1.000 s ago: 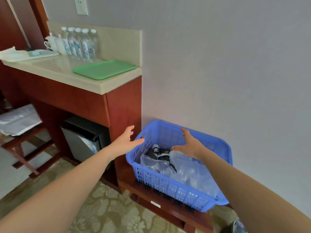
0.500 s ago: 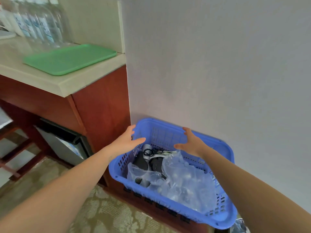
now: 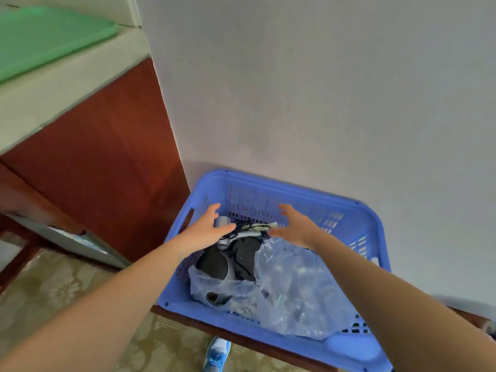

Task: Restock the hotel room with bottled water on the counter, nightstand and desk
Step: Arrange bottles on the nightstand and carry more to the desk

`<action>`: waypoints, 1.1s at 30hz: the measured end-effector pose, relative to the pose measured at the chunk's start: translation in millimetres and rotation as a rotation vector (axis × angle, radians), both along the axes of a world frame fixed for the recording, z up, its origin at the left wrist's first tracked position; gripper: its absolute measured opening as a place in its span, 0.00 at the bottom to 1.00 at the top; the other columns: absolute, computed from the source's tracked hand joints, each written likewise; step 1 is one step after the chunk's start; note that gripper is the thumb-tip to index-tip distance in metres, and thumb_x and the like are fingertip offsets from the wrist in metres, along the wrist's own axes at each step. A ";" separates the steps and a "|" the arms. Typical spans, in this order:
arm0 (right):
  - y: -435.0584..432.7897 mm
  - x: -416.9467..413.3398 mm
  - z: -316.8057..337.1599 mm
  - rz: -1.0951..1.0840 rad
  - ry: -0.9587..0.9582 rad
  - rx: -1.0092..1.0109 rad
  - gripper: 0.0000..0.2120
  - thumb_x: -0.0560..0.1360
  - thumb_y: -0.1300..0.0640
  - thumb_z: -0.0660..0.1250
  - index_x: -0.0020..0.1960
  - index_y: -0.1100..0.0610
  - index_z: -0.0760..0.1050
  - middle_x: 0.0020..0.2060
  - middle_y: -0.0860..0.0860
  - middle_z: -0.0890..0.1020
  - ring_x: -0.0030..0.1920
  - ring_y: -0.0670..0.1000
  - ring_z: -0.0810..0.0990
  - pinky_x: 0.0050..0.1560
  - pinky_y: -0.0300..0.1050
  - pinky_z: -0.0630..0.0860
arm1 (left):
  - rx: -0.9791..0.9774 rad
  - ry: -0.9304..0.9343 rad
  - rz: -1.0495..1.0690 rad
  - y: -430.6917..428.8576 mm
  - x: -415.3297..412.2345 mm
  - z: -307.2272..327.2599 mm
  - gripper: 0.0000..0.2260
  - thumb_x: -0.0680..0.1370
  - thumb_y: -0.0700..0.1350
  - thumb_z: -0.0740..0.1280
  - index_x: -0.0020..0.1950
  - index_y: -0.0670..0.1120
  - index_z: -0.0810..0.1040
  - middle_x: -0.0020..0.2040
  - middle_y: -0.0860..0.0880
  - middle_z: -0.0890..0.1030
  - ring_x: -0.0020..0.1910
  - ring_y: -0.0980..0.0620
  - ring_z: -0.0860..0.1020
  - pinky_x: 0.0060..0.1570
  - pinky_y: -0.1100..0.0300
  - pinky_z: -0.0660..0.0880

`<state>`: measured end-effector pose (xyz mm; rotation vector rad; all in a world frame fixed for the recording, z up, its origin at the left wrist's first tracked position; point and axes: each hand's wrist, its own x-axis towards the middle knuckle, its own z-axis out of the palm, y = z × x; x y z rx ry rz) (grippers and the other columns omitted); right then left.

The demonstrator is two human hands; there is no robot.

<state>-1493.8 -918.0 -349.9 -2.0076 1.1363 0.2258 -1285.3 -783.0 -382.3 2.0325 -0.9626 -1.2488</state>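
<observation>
Over the far half of the blue basket (image 3: 268, 181), both hands hover with fingers spread and holding nothing: the left hand (image 3: 206, 229) near the far left corner, the right hand (image 3: 295, 226) toward the far wall, palms turned toward each other. Between and below them lie a tangled black cord (image 3: 245, 225) and dark rounded items (image 3: 214, 264). A crumpled clear plastic pack (image 3: 300, 285) fills the basket's near right corner; pale rounded shapes show through it, too blurred to tell for certain as bottled water. The basket sits on a low wooden bench (image 3: 241, 336) against the wall. At the upper left, a green tray (image 3: 40, 41) rests on the counter (image 3: 53, 84).
</observation>
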 end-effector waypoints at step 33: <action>-0.1 -7.4 -256.8 0.030 0.622 0.298 0.21 0.78 0.62 0.61 0.70 0.60 0.68 0.66 0.59 0.73 0.66 0.58 0.74 0.61 0.51 0.73 | 0.614 -0.044 -0.518 -82.0 -113.0 -269.3 0.34 0.76 0.53 0.72 0.74 0.40 0.61 0.70 0.43 0.70 0.68 0.45 0.72 0.62 0.55 0.72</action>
